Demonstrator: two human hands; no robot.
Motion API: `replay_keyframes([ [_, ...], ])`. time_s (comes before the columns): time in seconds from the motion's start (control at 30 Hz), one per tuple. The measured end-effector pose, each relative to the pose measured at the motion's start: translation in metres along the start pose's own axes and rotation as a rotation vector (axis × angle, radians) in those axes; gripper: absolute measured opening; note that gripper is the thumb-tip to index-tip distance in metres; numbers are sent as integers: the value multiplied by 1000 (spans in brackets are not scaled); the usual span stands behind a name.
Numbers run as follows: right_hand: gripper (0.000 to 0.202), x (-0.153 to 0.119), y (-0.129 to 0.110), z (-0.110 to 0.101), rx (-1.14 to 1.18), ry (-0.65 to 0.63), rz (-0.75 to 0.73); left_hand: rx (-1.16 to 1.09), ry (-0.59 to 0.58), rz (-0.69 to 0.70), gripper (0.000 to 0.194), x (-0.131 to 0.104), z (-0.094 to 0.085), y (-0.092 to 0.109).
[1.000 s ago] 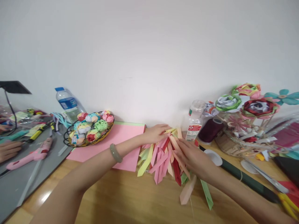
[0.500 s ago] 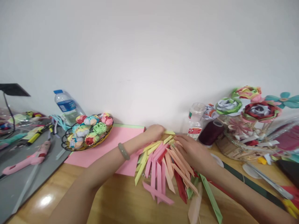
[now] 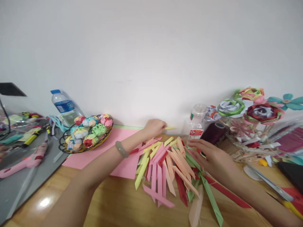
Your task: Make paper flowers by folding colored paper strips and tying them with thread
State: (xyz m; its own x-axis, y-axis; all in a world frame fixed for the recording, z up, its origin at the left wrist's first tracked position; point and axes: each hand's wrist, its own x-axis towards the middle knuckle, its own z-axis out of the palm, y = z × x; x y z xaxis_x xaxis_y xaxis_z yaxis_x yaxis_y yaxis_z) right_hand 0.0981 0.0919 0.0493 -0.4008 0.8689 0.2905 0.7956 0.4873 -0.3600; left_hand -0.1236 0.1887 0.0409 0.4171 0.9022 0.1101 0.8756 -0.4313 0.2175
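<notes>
My left hand (image 3: 154, 128), with a bracelet at the wrist, is closed on a yellow paper strip (image 3: 170, 128) whose end sticks out to the right. It hovers just behind a heap of folded paper strips (image 3: 163, 164) in pink, yellow, orange, red and green. My right hand (image 3: 210, 157) is at the right side of the heap, over green and red strips, with its fingers stretched apart and holding nothing that I can see. Its fingertips are close to the foot of a clear bottle (image 3: 197, 121). A pink paper sheet (image 3: 123, 164) lies partly under my left forearm.
On the left are a basket of paper flowers (image 3: 91, 132), a water bottle (image 3: 63, 105) and a pink glue gun (image 3: 28, 162) on a grey mat. On the right stand a dark thread spool (image 3: 214, 134), paper roses (image 3: 262, 112) and scissors (image 3: 272, 184). A wall rises behind.
My left hand has risen slightly with the yellow strip, away from the heap. My right hand has moved right and off the strips' middle, uncovering more orange and green ones.
</notes>
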Motion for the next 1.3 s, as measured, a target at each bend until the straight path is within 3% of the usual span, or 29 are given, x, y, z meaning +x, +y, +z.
replay_keyframes([
  [0.1,28,-5,3,-3,40,-19,5,-18,62,-43,20,-28,-22,8],
  [0.2,27,-10,4,-4,56,-56,12,-32,82,-106,29,-67,-31,20],
  [0.33,26,-17,3,-1,55,-59,20,7,-26,-227,31,-105,-33,23],
  [0.43,27,-19,3,1,91,-30,5,-26,-47,-237,28,-117,-34,10],
  [0.6,35,-19,6,17,165,-25,-34,-379,139,-166,31,-123,-21,-3],
  [0.77,45,-24,0,30,64,-156,-15,-644,-90,46,44,-130,-3,14],
  [0.83,40,-26,-5,27,27,-199,-24,-666,-99,67,45,-133,-3,17],
  [0.97,35,-21,-12,14,-61,-141,-86,-543,-26,47,44,-147,-16,11],
  [1.1,36,2,-20,15,-35,-142,-196,-344,-254,145,80,-173,-30,-7],
  [1.2,39,26,-25,31,-2,-194,-253,-89,-325,83,95,-191,-25,-23],
  [1.3,45,45,-30,50,20,-251,-289,170,-285,16,97,-202,-11,-37],
])
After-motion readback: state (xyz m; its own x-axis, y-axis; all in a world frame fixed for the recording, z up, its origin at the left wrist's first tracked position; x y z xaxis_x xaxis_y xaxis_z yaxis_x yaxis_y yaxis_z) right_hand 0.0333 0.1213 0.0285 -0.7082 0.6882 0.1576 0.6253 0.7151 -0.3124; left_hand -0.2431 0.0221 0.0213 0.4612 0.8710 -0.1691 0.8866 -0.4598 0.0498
